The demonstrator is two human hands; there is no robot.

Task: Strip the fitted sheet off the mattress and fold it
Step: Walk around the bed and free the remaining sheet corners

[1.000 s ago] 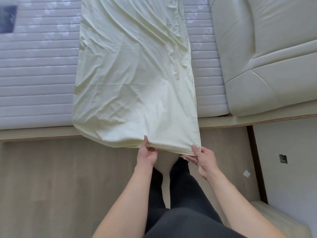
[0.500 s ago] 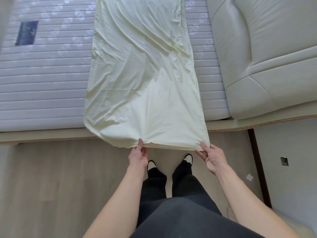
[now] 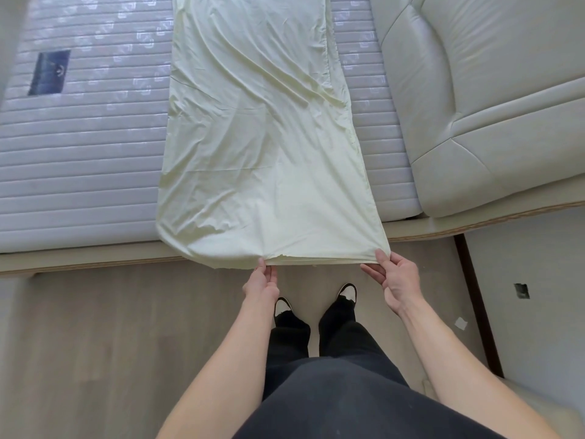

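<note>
At the bed's edge, both hands pinch the sheet point(image 3: 262, 147) hem: left hand point(image 3: 261, 282) mid-edge, right hand point(image 3: 395, 277) at the corner, arms outstretched over the floor point(image 3: 95, 343).

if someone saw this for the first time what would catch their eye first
First, the long pale yellow-green fitted sheet, folded into a narrow strip across the bare grey quilted mattress, its near end hanging over the bed's edge. The left hand and right hand pinch that end at its two corners above the pale wood floor. To the right lies a cream padded leather headboard.
</note>
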